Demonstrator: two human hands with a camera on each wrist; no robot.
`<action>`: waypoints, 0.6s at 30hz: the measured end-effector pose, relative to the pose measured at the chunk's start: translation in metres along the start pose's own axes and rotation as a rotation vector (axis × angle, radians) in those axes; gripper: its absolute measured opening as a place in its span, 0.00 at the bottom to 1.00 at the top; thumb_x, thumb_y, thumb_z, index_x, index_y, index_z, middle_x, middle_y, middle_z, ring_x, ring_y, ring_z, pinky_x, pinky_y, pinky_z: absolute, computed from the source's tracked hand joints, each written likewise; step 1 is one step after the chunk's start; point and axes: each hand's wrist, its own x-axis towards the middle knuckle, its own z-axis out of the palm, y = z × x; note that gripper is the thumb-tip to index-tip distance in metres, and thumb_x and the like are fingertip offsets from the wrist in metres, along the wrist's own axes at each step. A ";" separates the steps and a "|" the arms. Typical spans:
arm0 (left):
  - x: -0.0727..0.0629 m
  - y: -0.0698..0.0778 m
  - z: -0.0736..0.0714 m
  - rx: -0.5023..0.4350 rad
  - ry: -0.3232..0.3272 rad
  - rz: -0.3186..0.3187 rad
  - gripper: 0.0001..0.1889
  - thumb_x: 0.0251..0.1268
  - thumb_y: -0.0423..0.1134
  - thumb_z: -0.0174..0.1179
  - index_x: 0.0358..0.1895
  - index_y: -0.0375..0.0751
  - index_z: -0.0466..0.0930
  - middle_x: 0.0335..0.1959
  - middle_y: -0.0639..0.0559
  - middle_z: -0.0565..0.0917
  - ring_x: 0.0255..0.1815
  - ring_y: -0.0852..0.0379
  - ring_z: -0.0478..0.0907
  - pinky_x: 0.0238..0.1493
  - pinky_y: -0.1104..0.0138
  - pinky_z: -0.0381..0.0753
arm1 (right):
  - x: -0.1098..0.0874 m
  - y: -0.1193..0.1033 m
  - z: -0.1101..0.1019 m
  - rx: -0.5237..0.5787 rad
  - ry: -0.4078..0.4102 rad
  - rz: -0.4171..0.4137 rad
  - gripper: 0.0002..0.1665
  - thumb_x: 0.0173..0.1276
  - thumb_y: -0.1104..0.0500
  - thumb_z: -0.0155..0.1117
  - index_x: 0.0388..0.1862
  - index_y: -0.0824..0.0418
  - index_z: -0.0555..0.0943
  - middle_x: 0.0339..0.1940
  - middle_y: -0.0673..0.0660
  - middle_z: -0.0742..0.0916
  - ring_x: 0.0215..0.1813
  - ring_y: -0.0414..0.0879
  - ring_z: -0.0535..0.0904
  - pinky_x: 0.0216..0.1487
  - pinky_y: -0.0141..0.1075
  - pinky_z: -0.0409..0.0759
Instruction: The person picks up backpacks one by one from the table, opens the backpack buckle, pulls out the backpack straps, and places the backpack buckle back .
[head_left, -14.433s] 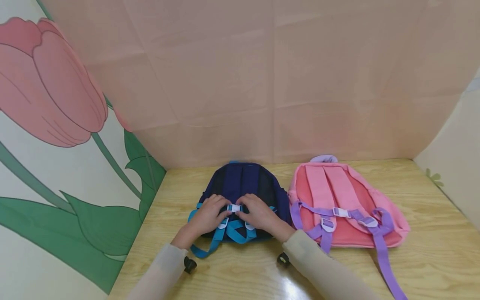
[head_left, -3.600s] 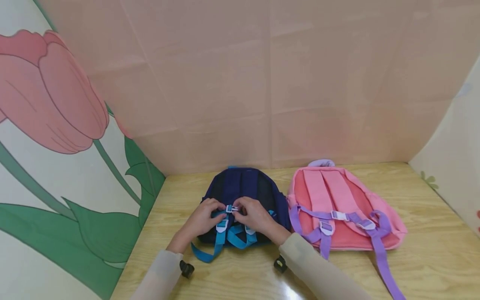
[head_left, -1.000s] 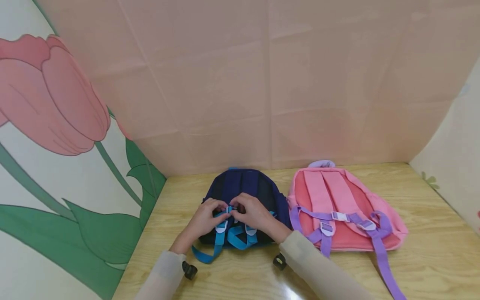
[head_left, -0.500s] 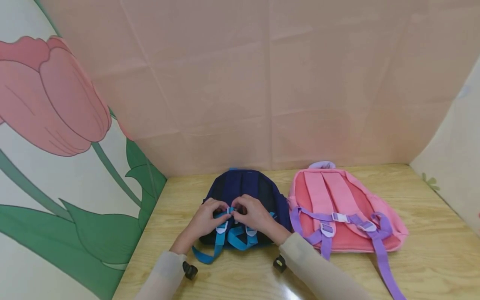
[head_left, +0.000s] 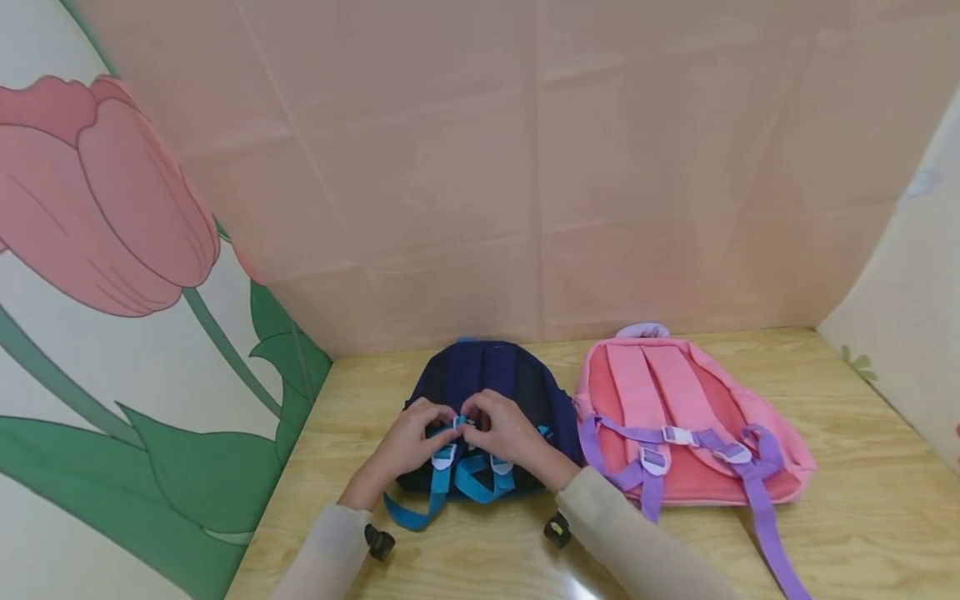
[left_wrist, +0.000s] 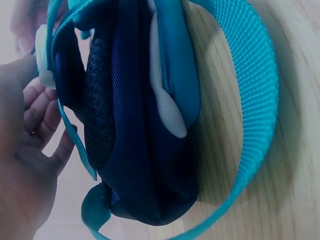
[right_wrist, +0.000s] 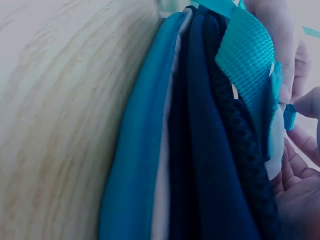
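Note:
A navy backpack point(head_left: 491, 360) lies with its back panel and shoulder straps facing up. Over its lower middle, my left hand point(head_left: 411, 437) pinches a narrow blue strap point(head_left: 458, 422) between thumb and forefinger. Opposite it, my right hand point(head_left: 512, 432) pinches the small white buckle point(head_left: 469, 421) on that strap, mostly covered by fingertips. White adjusters point(head_left: 444, 455) on the wider blue shoulder straps sit just below. The right wrist view has a short teal end point(right_wrist: 290, 117) between the fingertips of both hands. A loose teal strap loop point(left_wrist: 255, 100) curves beside the bag in the left wrist view.
A pink backpack point(head_left: 708, 375) with purple straps point(head_left: 765, 517) and a fastened white buckle point(head_left: 678, 436) lies against the navy one's right side. Both rest on a wooden table point(head_left: 862, 467). Behind stands a pinkish cloth backdrop point(head_left: 540, 167), with a tulip-printed panel point(head_left: 142, 208) at left.
Fourteen seconds ago the white buckle lay joined and in plain view between both hands. Later its prongs showed; now fingertips cover most of it. Within the last second the hands barely shift.

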 end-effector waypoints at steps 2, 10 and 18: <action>0.000 -0.001 0.000 0.006 0.002 0.007 0.11 0.68 0.44 0.68 0.49 0.45 0.86 0.40 0.57 0.80 0.43 0.61 0.74 0.45 0.66 0.79 | 0.001 -0.002 -0.001 -0.001 -0.006 -0.001 0.08 0.66 0.59 0.71 0.43 0.57 0.83 0.36 0.54 0.81 0.30 0.40 0.74 0.33 0.30 0.76; 0.000 -0.001 0.001 0.008 0.009 0.010 0.11 0.68 0.44 0.68 0.49 0.45 0.85 0.40 0.57 0.80 0.43 0.61 0.74 0.45 0.66 0.79 | 0.002 -0.004 -0.002 -0.019 -0.007 -0.001 0.06 0.66 0.59 0.70 0.41 0.56 0.83 0.36 0.54 0.80 0.30 0.42 0.73 0.32 0.31 0.74; 0.000 0.000 -0.001 -0.003 0.009 0.015 0.11 0.68 0.44 0.68 0.49 0.46 0.85 0.41 0.57 0.80 0.43 0.62 0.74 0.45 0.66 0.79 | 0.001 0.000 -0.001 0.024 0.026 0.026 0.05 0.66 0.58 0.70 0.39 0.54 0.83 0.32 0.53 0.79 0.29 0.39 0.71 0.30 0.31 0.74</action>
